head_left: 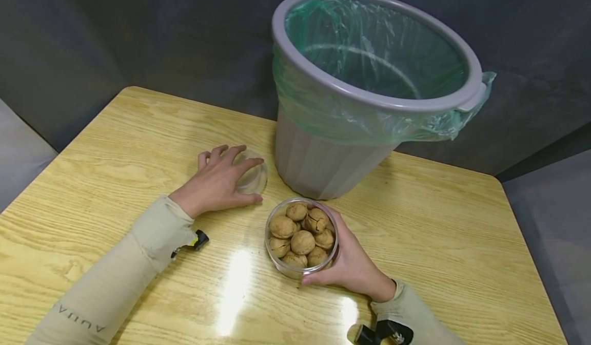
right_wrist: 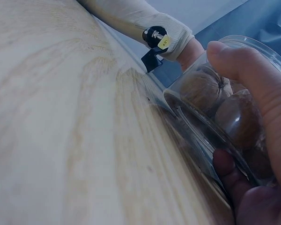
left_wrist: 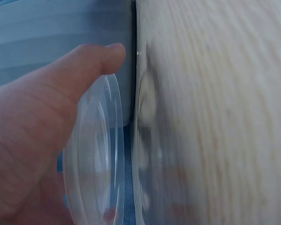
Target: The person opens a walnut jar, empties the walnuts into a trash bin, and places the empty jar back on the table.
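A clear round container point(head_left: 302, 240) full of several walnuts point(head_left: 302, 242) stands on the wooden table point(head_left: 138, 129). My right hand point(head_left: 353, 265) grips its right side, thumb and fingers curled round the wall; the right wrist view shows the container point(right_wrist: 215, 112) with a fingertip point(right_wrist: 229, 58) at its rim. My left hand point(head_left: 217, 180) holds a clear plastic lid point(head_left: 251, 178) on the table left of the bin, fingers spread over it. In the left wrist view the lid point(left_wrist: 91, 154) lies under the thumb point(left_wrist: 84, 70).
A grey waste bin point(head_left: 332, 150) lined with a green plastic bag point(head_left: 369, 52) stands on the table just behind the container and lid. Table edges run at the left, far side and right. Dark grey curtain walls surround the table.
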Demonstrator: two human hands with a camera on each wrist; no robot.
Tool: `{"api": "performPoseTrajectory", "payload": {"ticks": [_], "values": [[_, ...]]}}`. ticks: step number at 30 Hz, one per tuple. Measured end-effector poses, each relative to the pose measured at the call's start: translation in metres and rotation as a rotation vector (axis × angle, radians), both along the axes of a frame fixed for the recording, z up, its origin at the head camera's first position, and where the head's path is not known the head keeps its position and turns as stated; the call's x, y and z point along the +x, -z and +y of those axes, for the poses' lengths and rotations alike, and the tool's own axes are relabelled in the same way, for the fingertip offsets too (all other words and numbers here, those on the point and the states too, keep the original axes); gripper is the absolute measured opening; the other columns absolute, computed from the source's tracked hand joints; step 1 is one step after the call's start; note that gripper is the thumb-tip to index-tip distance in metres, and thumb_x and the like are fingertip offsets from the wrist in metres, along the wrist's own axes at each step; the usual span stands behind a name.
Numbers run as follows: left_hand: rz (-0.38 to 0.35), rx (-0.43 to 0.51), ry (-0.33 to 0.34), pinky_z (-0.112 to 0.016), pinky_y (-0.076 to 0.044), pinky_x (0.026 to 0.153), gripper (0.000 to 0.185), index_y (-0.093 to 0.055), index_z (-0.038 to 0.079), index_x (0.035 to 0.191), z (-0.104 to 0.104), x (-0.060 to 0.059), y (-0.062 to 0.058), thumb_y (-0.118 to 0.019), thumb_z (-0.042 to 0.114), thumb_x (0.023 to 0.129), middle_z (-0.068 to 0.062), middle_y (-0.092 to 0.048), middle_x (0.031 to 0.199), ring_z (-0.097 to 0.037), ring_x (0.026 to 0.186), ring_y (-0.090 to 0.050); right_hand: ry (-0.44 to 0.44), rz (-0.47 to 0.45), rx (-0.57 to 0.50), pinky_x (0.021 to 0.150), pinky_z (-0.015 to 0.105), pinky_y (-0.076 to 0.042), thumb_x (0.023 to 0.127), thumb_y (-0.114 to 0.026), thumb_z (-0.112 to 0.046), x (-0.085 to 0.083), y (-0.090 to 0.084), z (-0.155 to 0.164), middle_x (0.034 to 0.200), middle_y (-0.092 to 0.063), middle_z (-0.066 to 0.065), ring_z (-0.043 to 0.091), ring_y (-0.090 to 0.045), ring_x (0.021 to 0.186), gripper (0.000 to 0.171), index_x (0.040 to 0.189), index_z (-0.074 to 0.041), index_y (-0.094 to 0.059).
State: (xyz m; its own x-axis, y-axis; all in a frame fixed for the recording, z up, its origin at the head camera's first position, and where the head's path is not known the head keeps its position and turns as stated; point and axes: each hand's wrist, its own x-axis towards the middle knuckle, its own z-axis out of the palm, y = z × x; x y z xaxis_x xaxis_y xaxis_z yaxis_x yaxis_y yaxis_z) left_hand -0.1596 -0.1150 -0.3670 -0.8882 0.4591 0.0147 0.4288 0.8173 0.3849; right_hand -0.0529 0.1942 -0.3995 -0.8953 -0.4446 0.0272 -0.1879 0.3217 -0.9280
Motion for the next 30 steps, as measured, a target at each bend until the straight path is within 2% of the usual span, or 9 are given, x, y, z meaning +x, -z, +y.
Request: {"api": "performPoseTrajectory", "payload": {"ticks": [10, 18, 30], "values": [[-0.003, -0.002, 0.0, -0.062, -0.026, 0.102, 0.08, -0.05, 0.031, 0.153, -0.0002, -0.0009, 0.0013, -0.076, 0.063, 0.084, -0.019, -0.033, 0.167, -0.055, 0.148, -0.03, 0.002, 0.004, -0.005, 0.118, 0.022, -0.039, 0.058, -0.102, -0.015, -0.0001, 0.0003, 0.0001, 0.163, -0.039, -0.002, 0.019, -0.045, 0.148, 0.131, 0.162, -0.033, -0.024], [-0.012, -0.011, -0.001, -0.062, -0.027, 0.102, 0.081, -0.05, 0.03, 0.153, 0.0003, -0.0014, 0.0019, -0.075, 0.064, 0.084, -0.019, -0.032, 0.167, -0.055, 0.148, -0.03, -0.002, -0.011, -0.007, 0.118, 0.023, -0.039, 0.059, -0.102, -0.014, 0.0, 0.0012, 0.0009, 0.163, -0.038, -0.005, 0.013, -0.045, 0.148, 0.13, 0.162, -0.034, -0.024], [-0.025, -0.033, -0.005, -0.063, -0.027, 0.102, 0.082, -0.049, 0.031, 0.154, -0.0014, -0.0032, 0.0034, -0.073, 0.065, 0.084, -0.018, -0.032, 0.167, -0.056, 0.148, -0.029, -0.004, 0.006, -0.009, 0.119, 0.022, -0.038, 0.057, -0.103, -0.015, -0.0004, 0.0007, -0.0001, 0.162, -0.04, -0.005, 0.013, -0.046, 0.147, 0.132, 0.162, -0.031, -0.025]]}}
